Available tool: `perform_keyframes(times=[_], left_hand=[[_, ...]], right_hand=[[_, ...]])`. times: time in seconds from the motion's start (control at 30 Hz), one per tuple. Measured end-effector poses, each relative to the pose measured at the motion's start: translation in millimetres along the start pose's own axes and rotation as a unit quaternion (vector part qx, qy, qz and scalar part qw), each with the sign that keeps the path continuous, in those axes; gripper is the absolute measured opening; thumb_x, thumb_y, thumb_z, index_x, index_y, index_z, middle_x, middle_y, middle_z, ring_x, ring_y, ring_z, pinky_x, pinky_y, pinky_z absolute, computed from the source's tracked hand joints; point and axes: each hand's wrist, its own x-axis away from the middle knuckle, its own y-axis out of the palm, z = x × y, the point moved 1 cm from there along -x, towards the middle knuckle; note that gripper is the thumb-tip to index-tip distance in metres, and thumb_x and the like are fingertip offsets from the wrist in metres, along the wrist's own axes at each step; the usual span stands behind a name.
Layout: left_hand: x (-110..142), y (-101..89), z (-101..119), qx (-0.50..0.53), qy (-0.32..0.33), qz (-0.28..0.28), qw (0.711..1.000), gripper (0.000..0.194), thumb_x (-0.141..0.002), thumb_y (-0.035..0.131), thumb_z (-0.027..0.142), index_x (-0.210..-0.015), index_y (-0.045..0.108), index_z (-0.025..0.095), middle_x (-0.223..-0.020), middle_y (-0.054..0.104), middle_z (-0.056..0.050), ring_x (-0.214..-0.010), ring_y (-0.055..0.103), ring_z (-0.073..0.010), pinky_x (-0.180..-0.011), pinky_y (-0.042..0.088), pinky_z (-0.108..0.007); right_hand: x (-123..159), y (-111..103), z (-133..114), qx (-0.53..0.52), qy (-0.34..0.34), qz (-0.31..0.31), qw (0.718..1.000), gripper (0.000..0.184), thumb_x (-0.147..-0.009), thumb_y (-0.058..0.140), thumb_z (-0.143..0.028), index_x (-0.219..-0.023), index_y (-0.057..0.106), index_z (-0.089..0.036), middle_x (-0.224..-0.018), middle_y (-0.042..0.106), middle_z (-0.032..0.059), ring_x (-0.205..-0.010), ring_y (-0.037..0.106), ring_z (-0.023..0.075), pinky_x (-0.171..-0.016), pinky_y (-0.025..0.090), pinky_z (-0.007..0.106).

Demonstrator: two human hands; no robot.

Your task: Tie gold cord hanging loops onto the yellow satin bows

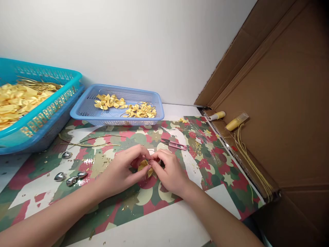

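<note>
Close fingertip work here, near the middle of the table: left hand (125, 164) and right hand (168, 171) meet, thumbs and fingers pinched on a small yellow fabric flower (143, 165), over the patterned covering (154, 197). It looks like fine handling of the petals; the exact pinch is hidden. The next move, I'd judge, calls for one steady grip and small adjustments from the other.

Just beyond the right hand lie pink thread snips (177, 145), blades pointing left, the likeliest obstacle. Gold cords (97, 145) lie beyond the left hand, silver hearts (60, 176) farther left. At the far side, a blue basket (117, 120) holds more yellow flowers; far left, a teal basket (74, 81) is heaped with yellow fabric.
</note>
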Motion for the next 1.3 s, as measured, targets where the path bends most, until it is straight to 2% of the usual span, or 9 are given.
perform_keyframes(times=[0.2,0.33,0.5,0.6,0.8,0.87,0.97,1.13,1.3], left_hand=[[-4,-1.4,-6,0.040,-0.080,-0.034,0.995,0.012,-0.088,0.054,0.033,-0.086,0.056,0.021,-0.065,0.052,0.004,-0.056,0.044,-0.0114,-0.051,0.038,-0.022],[-5,-0.5,-6,0.049,-0.101,-0.058,0.992,0.020,-0.088,0.055,0.037,-0.081,0.063,0.020,-0.063,0.053,0.004,-0.054,0.045,-0.0111,-0.050,0.035,-0.022],[-5,-0.8,-8,0.036,-0.076,-0.094,0.992,0.013,-0.084,0.054,0.025,-0.077,0.065,0.020,-0.070,0.060,0.001,-0.059,0.050,-0.0119,-0.056,0.038,-0.023],[-4,-1.8,-7,0.080,-0.082,-0.097,0.989,0.010,-0.080,0.055,0.020,-0.073,0.061,0.020,-0.070,0.058,0.001,-0.062,0.050,-0.0129,-0.058,0.040,-0.024],[-3,-2.3,-9,0.269,-0.151,-0.068,0.949,0.020,-0.082,0.067,0.035,-0.070,0.068,0.019,-0.075,0.061,-0.002,-0.066,0.054,-0.0142,-0.059,0.045,-0.024],[-2,-2.1,-13,0.304,-0.160,-0.050,0.938,0.018,-0.082,0.071,0.036,-0.072,0.072,0.021,-0.074,0.062,-0.001,-0.068,0.056,-0.0139,-0.062,0.046,-0.023],[-1,-1.5,-18,0.340,-0.160,-0.027,0.926,0.015,-0.082,0.073,0.035,-0.071,0.075,0.025,-0.075,0.062,0.000,-0.071,0.056,-0.0125,-0.065,0.048,-0.021],[-4,-0.9,-18,0.340,-0.164,0.005,0.926,0.009,-0.079,0.076,0.035,-0.080,0.082,0.028,-0.077,0.062,-0.001,-0.069,0.057,-0.0126,-0.061,0.049,-0.022],[-4,-0.9,-10,0.250,-0.139,0.044,0.957,0.012,-0.082,0.070,0.032,-0.084,0.082,0.028,-0.077,0.067,-0.002,-0.067,0.061,-0.0137,-0.058,0.050,-0.022]], right_hand=[[-1,-8,-3,-0.066,0.046,-0.004,0.997,0.013,-0.090,0.057,-0.019,-0.077,0.058,-0.021,-0.078,0.064,-0.0016,-0.074,0.059,0.0131,-0.066,0.044,0.024],[-3,-12,-2,-0.071,0.023,-0.002,0.997,0.018,-0.091,0.058,-0.022,-0.073,0.056,-0.020,-0.077,0.060,-0.0016,-0.075,0.057,0.0131,-0.068,0.043,0.024],[-6,-14,5,-0.010,-0.030,0.017,0.999,0.021,-0.094,0.060,-0.025,-0.073,0.057,-0.020,-0.077,0.061,-0.0013,-0.078,0.056,0.0143,-0.076,0.042,0.028],[-5,-11,8,0.045,-0.047,0.026,0.998,0.024,-0.095,0.061,-0.028,-0.072,0.057,-0.020,-0.075,0.063,-0.0021,-0.076,0.056,0.0142,-0.082,0.039,0.031],[-2,-4,7,0.021,-0.106,0.107,0.988,0.034,-0.100,0.052,-0.040,-0.073,0.059,-0.021,-0.071,0.063,-0.0016,-0.068,0.056,0.0138,-0.075,0.040,0.030],[-2,-2,6,0.011,-0.125,0.134,0.983,0.035,-0.100,0.050,-0.041,-0.073,0.057,-0.021,-0.069,0.062,-0.0014,-0.067,0.055,0.0139,-0.072,0.040,0.030],[-1,0,5,0.019,-0.129,0.142,0.981,0.033,-0.101,0.050,-0.038,-0.073,0.056,-0.021,-0.069,0.062,-0.0013,-0.067,0.056,0.0142,-0.071,0.039,0.030],[0,3,5,0.035,-0.138,0.133,0.981,0.025,-0.099,0.053,-0.028,-0.075,0.056,-0.021,-0.072,0.063,-0.0014,-0.069,0.057,0.0143,-0.071,0.038,0.030],[0,5,6,0.034,-0.144,0.141,0.979,0.022,-0.095,0.057,-0.021,-0.073,0.055,-0.021,-0.071,0.063,-0.0025,-0.069,0.057,0.0137,-0.073,0.036,0.029]])
